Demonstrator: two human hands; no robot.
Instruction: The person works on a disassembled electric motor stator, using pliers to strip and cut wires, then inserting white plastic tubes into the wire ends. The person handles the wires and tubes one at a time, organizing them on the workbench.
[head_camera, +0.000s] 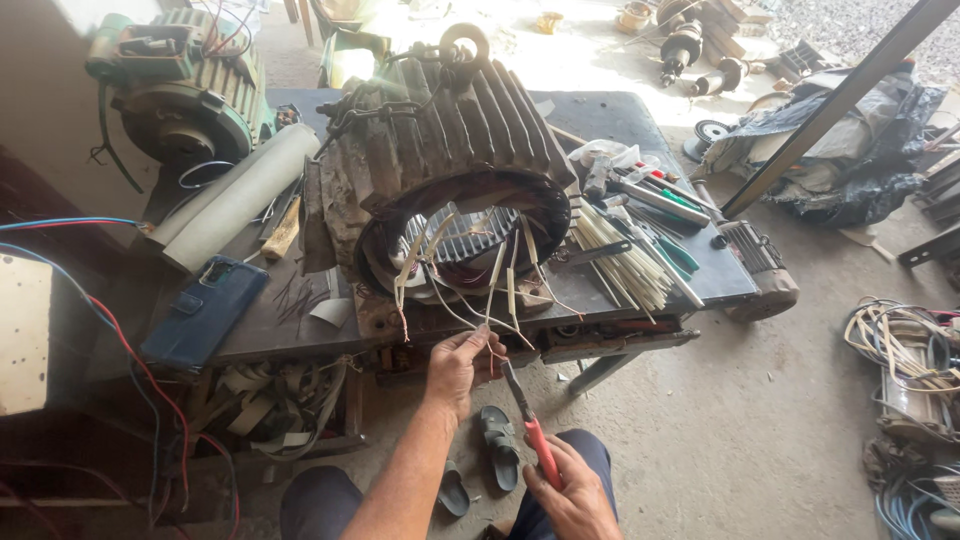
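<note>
Left hand (458, 365) pinching, right hand (575, 492) clenched

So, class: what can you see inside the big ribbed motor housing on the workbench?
Inside the motor housing: slotted core and sleeved wire leads trailing out. Its far end is hidden.

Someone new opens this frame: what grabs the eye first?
The big ribbed motor housing lying on its side at the middle of the workbench, with sleeved wires trailing from its open end toward the viewer. Just below, the left hand pinches one of those wires while the right hand holds a red-handled tool up to it. Right of the motor lies a bundle of pale sticks.
</note>
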